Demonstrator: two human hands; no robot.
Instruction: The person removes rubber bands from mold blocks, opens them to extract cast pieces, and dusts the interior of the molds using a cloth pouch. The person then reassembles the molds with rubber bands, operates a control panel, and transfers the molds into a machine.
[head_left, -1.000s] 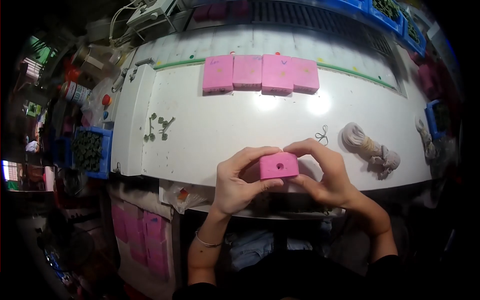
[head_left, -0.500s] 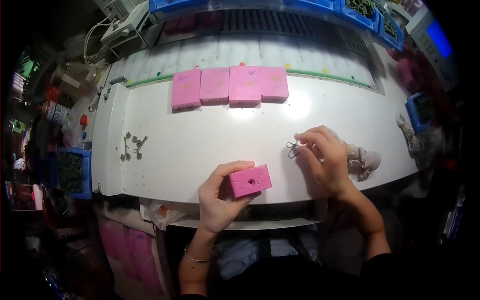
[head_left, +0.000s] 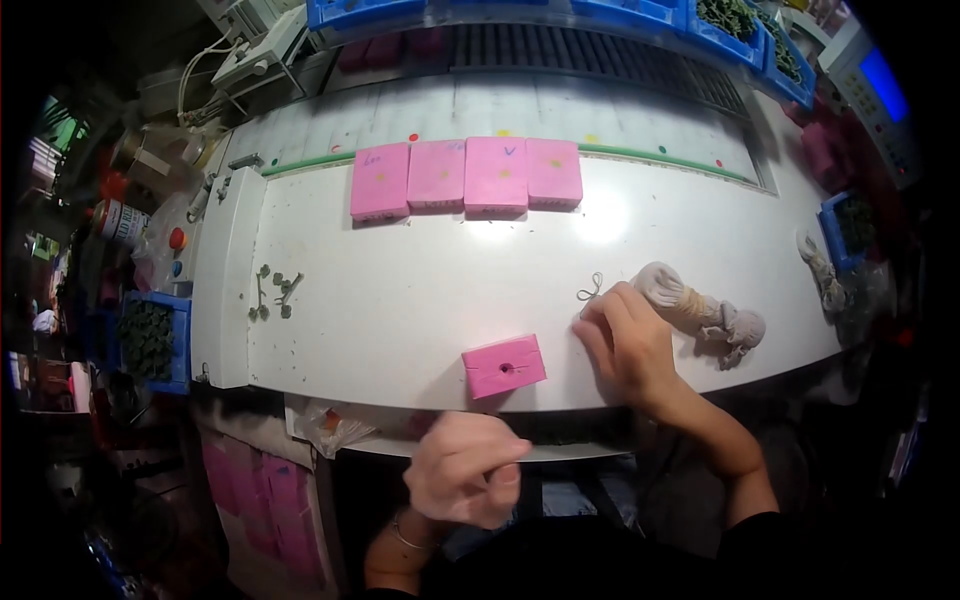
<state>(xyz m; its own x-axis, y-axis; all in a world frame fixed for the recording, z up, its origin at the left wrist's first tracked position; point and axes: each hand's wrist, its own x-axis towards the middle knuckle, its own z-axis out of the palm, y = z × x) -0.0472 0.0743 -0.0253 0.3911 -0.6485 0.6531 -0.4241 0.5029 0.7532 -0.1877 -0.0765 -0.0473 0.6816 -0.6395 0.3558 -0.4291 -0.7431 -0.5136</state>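
A pink block (head_left: 503,368) with a dark hole and cracks in its end face stands by itself near the table's front edge. Just below it, over the table edge, my left hand (head_left: 465,470) is curled closed and slightly blurred; nothing shows in its fingers. To the right of the block, my right hand (head_left: 632,345) has its fingers bent together, palm down. A thin dark looped wire (head_left: 592,287) shows just beyond those fingertips, its lower end running to them. Beside that hand lies a tied bundle of off-white cloth (head_left: 700,308).
Several pink blocks (head_left: 495,175) form a row at the back, before a green strip (head_left: 315,162). Small green sprigs (head_left: 285,290) lie at the left. Blue bins (head_left: 180,345) with green plant pieces stand left, right and behind. Another pale bundle (head_left: 822,272) lies far right.
My left hand has let go of the pink block and drawn back toward me, curling up. My right hand has come down and slightly left, its fingers closing near the wire.
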